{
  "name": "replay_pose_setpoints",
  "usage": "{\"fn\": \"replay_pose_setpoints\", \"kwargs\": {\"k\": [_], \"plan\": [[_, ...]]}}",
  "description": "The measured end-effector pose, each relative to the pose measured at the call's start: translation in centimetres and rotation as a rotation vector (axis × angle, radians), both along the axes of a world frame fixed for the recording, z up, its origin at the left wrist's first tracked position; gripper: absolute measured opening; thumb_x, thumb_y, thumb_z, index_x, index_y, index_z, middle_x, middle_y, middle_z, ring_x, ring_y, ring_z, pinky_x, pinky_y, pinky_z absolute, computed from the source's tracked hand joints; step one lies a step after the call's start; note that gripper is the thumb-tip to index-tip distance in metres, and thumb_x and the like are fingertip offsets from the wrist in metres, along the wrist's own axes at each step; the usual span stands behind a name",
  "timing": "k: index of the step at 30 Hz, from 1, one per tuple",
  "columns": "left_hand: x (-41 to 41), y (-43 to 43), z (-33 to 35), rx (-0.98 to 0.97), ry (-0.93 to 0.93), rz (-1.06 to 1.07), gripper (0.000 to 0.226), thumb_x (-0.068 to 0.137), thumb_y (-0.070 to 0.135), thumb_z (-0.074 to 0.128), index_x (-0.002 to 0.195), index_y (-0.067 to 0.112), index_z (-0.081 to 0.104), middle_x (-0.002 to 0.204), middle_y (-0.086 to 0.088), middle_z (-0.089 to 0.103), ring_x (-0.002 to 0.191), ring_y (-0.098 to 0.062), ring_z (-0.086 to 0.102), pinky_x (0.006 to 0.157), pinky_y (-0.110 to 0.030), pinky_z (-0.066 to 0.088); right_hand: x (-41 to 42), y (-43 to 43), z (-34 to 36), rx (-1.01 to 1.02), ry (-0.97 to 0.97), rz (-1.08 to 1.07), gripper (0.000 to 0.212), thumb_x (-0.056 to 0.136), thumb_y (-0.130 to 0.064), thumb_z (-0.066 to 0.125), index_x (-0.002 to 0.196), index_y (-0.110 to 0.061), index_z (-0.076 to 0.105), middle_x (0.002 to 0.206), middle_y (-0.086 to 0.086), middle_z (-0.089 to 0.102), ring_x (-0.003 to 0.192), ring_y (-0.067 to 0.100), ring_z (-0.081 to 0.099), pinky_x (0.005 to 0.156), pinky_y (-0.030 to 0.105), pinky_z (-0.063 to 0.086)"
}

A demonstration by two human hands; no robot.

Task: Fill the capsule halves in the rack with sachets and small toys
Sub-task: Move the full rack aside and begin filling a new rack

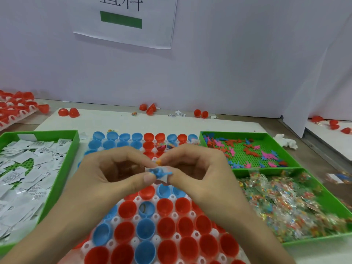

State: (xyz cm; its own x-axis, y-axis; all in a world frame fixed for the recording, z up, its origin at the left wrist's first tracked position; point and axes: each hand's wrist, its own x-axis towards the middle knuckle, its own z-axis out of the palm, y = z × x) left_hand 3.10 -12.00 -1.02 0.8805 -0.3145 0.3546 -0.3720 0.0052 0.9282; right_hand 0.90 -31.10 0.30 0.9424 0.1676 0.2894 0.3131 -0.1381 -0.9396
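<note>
Both grips closed; left hand (pixel 106 174) and right hand (pixel 200 172) pinch blue toy (pixel 159 172) above rack (pixel 155 216).

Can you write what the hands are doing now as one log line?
left hand: pinches blue toy | right hand: pinches blue toy, white sachet | where: above rack | status: not yet dropped

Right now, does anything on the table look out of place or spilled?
Yes. Loose red capsule halves lie scattered along the back wall, outside the rack. A few sachets lie loose beside them, and a crumpled white tissue sits right of the toy tray.
</note>
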Motion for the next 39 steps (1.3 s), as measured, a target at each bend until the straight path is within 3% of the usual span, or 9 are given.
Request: {"fn": "replay_pose_setpoints", "kwargs": {"k": [4, 8, 10, 14, 19, 27, 31, 35, 39], "plan": [[0.1, 0.4, 0.2, -0.006, -0.004, 0.088, 0.034, 0.059, 0.04, 0.082, 0.091, 0.028, 0.076, 0.071, -0.006, 0.069, 0.063, -0.016, 0.069, 0.06, -0.02, 0.057, -0.2, 0.5, -0.2, 0.166, 0.105, 0.063, 0.01, 0.093, -0.003, 0.063, 0.098, -0.002, 0.072, 0.09, 0.014, 0.076, 0.081, 0.027, 0.076, 0.077, 0.029, 0.061], [0.1, 0.5, 0.5, 0.034, 0.009, 0.106, 0.038, 0.056, 0.027, 0.093, 0.089, 0.028, 0.076, 0.071, -0.008, 0.068, 0.062, -0.018, 0.069, 0.061, -0.019, 0.057, -0.3, 0.9, -0.4, 0.135, 0.065, 0.039, 0.012, 0.083, -0.025, 0.079, 0.093, -0.018, 0.074, 0.09, 0.006, 0.077, 0.084, 0.023, 0.076, 0.077, 0.028, 0.06], [0.0, 0.4, 0.7, 0.04, 0.018, 0.09, 0.03, 0.057, 0.027, 0.085, 0.086, 0.027, 0.076, 0.07, -0.008, 0.068, 0.06, -0.015, 0.068, 0.059, -0.017, 0.056, -0.2, 1.0, -0.7, 0.102, 0.021, 0.0, 0.011, 0.081, -0.017, 0.082, 0.09, -0.018, 0.075, 0.087, 0.005, 0.077, 0.081, 0.022, 0.075, 0.074, 0.025, 0.059], [-0.1, 0.3, 0.9, 0.079, 0.055, 0.031, 0.031, 0.055, 0.028, 0.092, 0.081, 0.025, 0.076, 0.068, -0.008, 0.068, 0.059, -0.013, 0.067, 0.057, -0.017, 0.054, 0.0, 0.7, -1.0, 0.045, -0.019, 0.005, 0.01, 0.083, -0.011, 0.078, 0.092, -0.014, 0.076, 0.087, 0.002, 0.078, 0.082, 0.019, 0.075, 0.073, 0.024, 0.058], [0.2, 0.5, 0.7, 0.085, 0.053, -0.003, 0.017, 0.066, 0.018, 0.082, 0.081, 0.025, 0.077, 0.072, -0.01, 0.071, 0.062, -0.017, 0.069, 0.06, -0.019, 0.055, 0.3, 0.3, -1.1, -0.007, -0.057, -0.064, 0.009, 0.08, -0.015, 0.076, 0.089, -0.016, 0.077, 0.087, 0.003, 0.077, 0.083, 0.022, 0.073, 0.077, 0.036, 0.06], [0.3, 0.6, 0.4, 0.01, 0.022, 0.035, 0.009, 0.071, 0.027, 0.077, 0.079, 0.027, 0.074, 0.078, -0.006, 0.074, 0.068, -0.016, 0.071, 0.064, -0.017, 0.055, 0.8, 1.0, 0.0, -0.052, -0.103, -0.04, 0.021, 0.084, 0.0, 0.075, 0.088, -0.02, 0.076, 0.087, -0.001, 0.077, 0.083, 0.017, 0.074, 0.075, 0.025, 0.059], [0.7, 0.8, 0.4, -0.072, 0.053, 0.077, 0.01, 0.068, 0.031, 0.077, 0.073, 0.023, 0.075, 0.072, -0.005, 0.074, 0.064, -0.013, 0.071, 0.062, -0.015, 0.053, 1.1, 1.2, 1.0, -0.147, -0.081, 0.0, 0.011, 0.083, -0.01, 0.079, 0.089, -0.019, 0.077, 0.085, -0.006, 0.077, 0.08, 0.011, 0.074, 0.074, 0.022, 0.058], [1.2, 1.2, -0.1, -0.125, 0.073, 0.157, 0.017, 0.069, 0.031, 0.079, 0.082, 0.022, 0.072, 0.072, -0.004, 0.072, 0.065, -0.016, 0.071, 0.064, -0.021, 0.057, 3.5, 1.8, 1.8, -0.305, -0.166, -0.066, 0.002, 0.084, -0.022, 0.079, 0.084, -0.024, 0.078, 0.08, -0.007, 0.076, 0.077, 0.012, 0.073, 0.073, 0.028, 0.06], [2.5, 2.1, -0.9, -0.176, 0.077, 0.35, 0.014, 0.084, 0.014, 0.074, 0.093, 0.023, 0.069, 0.069, 0.001, 0.067, 0.058, -0.014, 0.064, 0.064, -0.024, 0.053, 9.1, 2.3, 1.4, -0.63, -0.257, -0.235, 0.004, 0.084, -0.028, 0.077, 0.081, -0.025, 0.077, 0.076, -0.014, 0.072, 0.074, 0.004, 0.066, 0.071, 0.014, 0.05]]}}
